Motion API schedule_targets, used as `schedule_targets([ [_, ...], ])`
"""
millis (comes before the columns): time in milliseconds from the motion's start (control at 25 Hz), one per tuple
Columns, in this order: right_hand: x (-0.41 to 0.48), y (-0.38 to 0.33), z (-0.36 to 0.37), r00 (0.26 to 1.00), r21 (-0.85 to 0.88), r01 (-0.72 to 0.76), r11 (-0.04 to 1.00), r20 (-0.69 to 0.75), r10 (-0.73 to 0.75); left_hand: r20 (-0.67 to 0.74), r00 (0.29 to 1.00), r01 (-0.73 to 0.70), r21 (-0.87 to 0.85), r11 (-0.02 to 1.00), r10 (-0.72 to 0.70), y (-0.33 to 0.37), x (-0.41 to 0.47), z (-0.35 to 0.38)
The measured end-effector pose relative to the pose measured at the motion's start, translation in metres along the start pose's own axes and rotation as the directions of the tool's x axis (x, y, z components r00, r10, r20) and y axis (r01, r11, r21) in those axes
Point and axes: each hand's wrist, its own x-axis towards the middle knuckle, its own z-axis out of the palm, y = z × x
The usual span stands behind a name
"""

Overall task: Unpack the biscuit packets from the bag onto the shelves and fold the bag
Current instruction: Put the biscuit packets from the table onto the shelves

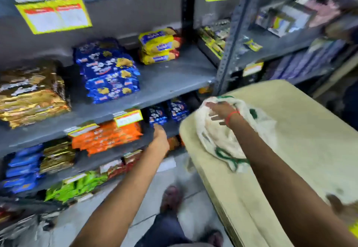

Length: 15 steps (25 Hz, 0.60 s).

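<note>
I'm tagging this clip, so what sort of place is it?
Probably a grocery shop or its stockroom: grey metal shelves stacked with biscuit packets, and yellow price labels on the shelf edges.

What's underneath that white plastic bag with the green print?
The white bag lies crumpled on a beige table, with the right hand gripping its top. Only tabletop shows around it. Whether any packets remain inside is hidden by the folds.

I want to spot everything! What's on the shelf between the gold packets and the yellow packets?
Head view: a stack of blue biscuit packets lies between the gold packets and the yellow packets.
</note>
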Motion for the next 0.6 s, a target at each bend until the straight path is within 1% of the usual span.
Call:
schedule_targets([
  [40,-0.013,0.023,-0.027,0.998,-0.017,-0.020,1.000,-0.058,0.019,0.043,0.999,0.030,0.087,0.996,-0.034,-0.027,-0.020,0.020],
  [80,-0.024,0.046,-0.053,0.992,-0.064,-0.049,0.997,-0.117,0.042,0.116,0.990,0.060,0.180,0.982,-0.082,-0.056,-0.038,0.038],
  [120,-0.037,0.072,-0.082,0.976,-0.113,-0.103,0.988,-0.203,0.078,0.225,0.961,0.088,0.306,0.948,-0.162,-0.086,-0.054,0.055],
  [160,-0.051,0.100,-0.108,0.951,-0.157,-0.163,0.974,-0.288,0.113,0.322,0.915,0.080,0.445,0.892,-0.243,-0.114,-0.068,0.072],
  [200,-0.067,0.128,-0.131,0.914,-0.166,-0.224,0.960,-0.377,0.148,0.384,0.870,0.048,0.561,0.827,-0.311,-0.138,-0.085,0.088],
  [240,-0.085,0.158,-0.155,0.863,-0.145,-0.281,0.949,-0.472,0.184,0.424,0.823,0.044,0.616,0.786,-0.378,-0.160,-0.106,0.107],
  [280,-0.104,0.189,-0.176,0.797,-0.118,-0.337,0.934,-0.564,0.216,0.449,0.785,0.052,0.640,0.767,-0.428,-0.178,-0.130,0.125],
  [320,-0.121,0.213,-0.190,0.732,-0.112,-0.384,0.916,-0.642,0.229,0.454,0.764,0.068,0.650,0.757,-0.458,-0.191,-0.151,0.141],
  [360,-0.141,0.239,-0.203,0.664,-0.106,-0.437,0.893,-0.707,0.241,0.463,0.735,0.043,0.698,0.715,-0.495,-0.206,-0.176,0.156],
  [400,-0.159,0.261,-0.215,0.600,-0.091,-0.477,0.874,-0.761,0.248,0.486,0.681,-0.015,0.756,0.654,-0.547,-0.222,-0.196,0.166],
  [480,-0.190,0.303,-0.237,0.489,-0.028,-0.533,0.846,-0.826,0.281,0.477,0.586,-0.113,0.849,0.517,-0.655,-0.252,-0.232,0.176],
  [520,-0.204,0.323,-0.249,0.456,0.027,-0.550,0.835,-0.828,0.327,0.466,0.580,-0.174,0.872,0.457,-0.669,-0.270,-0.241,0.179],
  [560,-0.214,0.339,-0.259,0.450,0.097,-0.541,0.836,-0.806,0.384,0.468,0.576,-0.225,0.879,0.420,-0.671,-0.287,-0.247,0.181],
  [600,-0.220,0.353,-0.268,0.473,0.187,-0.504,0.843,-0.758,0.450,0.463,0.558,-0.255,0.885,0.388,-0.689,-0.300,-0.251,0.183],
])
